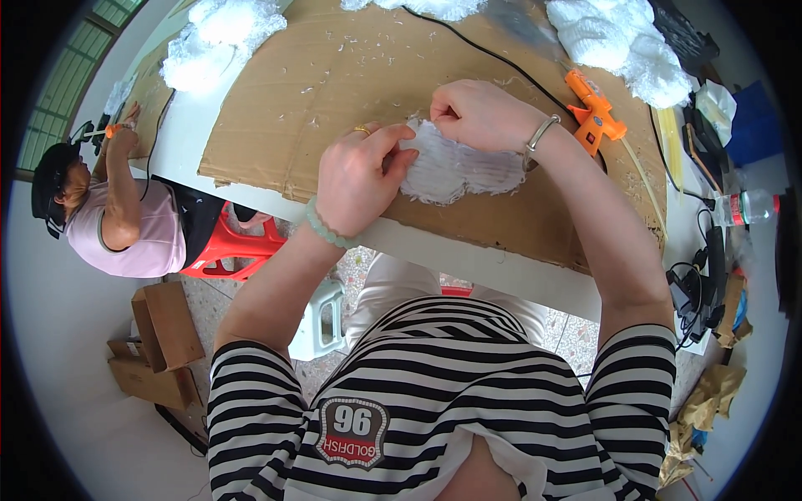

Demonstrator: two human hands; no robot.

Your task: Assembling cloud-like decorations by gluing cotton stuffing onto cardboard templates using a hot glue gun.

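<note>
A white, stringy piece of fluffy fibre (464,174) with frayed edges lies flat on a brown cardboard sheet (276,125). At its left edge is my left hand (361,177), its fingers curled and its thumb and forefinger gripping the rim. My right hand (484,117) is closed in a pinch over the upper edge of the piece. Whatever is between those right fingertips is hidden or too fine to make out. An orange glue gun (595,113) lies on the cardboard to the right of my right hand, a glue stick (642,179) protruding from its rear.
White fluffy heaps (606,37) sit at the far right and far left. A black cable (493,54) crosses the cardboard. Along the right edge are a plastic bottle (743,208) and black adapters (697,292). Another person (125,221) works at the left with an orange tool.
</note>
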